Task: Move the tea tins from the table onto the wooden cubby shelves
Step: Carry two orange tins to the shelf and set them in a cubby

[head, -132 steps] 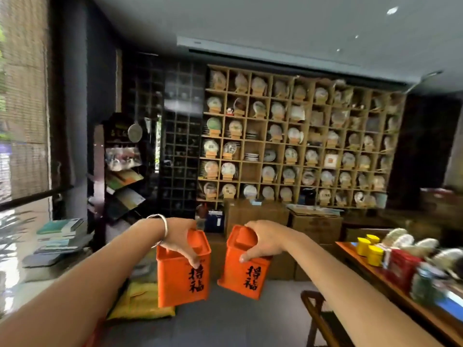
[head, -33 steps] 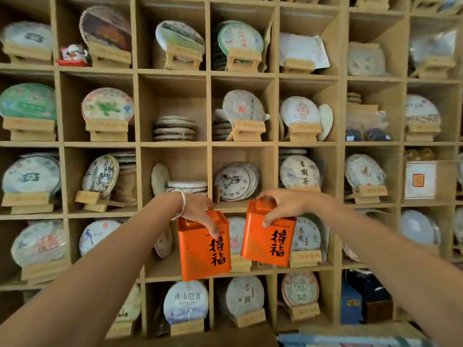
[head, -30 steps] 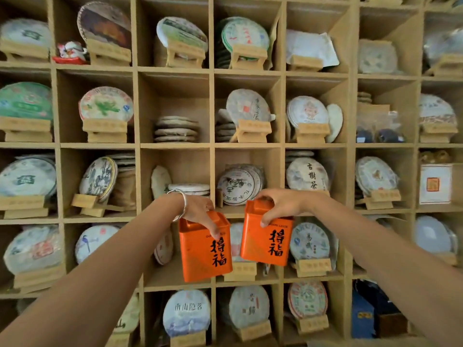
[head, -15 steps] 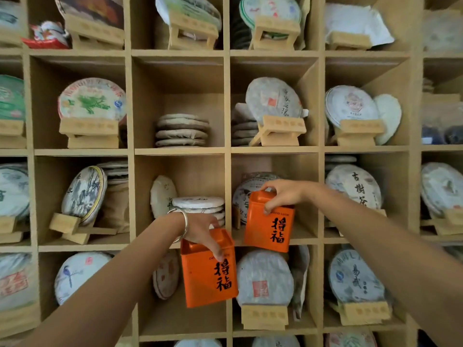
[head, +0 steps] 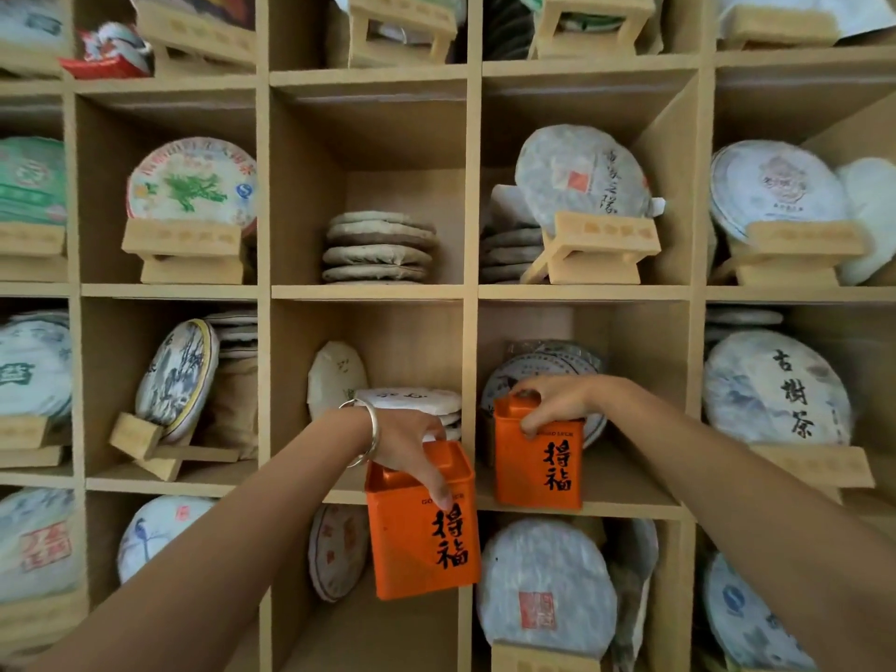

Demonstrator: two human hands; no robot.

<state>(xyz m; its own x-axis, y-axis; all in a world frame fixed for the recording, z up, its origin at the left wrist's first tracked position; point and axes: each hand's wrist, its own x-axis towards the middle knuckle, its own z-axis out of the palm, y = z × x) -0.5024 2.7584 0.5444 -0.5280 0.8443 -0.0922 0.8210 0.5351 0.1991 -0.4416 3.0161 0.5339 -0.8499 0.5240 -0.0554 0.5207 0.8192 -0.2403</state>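
Gripping one orange tin [head: 538, 465] by its top, my right hand [head: 557, 402] rests it on a cubby floor of the wooden shelves [head: 465, 293], in front of wrapped tea cakes [head: 533, 375]. My left hand [head: 412, 446] clutches the second tin [head: 424, 526] in the air, before the divider.

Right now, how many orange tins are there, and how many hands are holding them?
Orange tea tins: 2, the left tin in front of the shelf and the right tin on the cubby ledge
Hands: 2, the left hand and the right hand, each gripping one tin by its top
Total: 4
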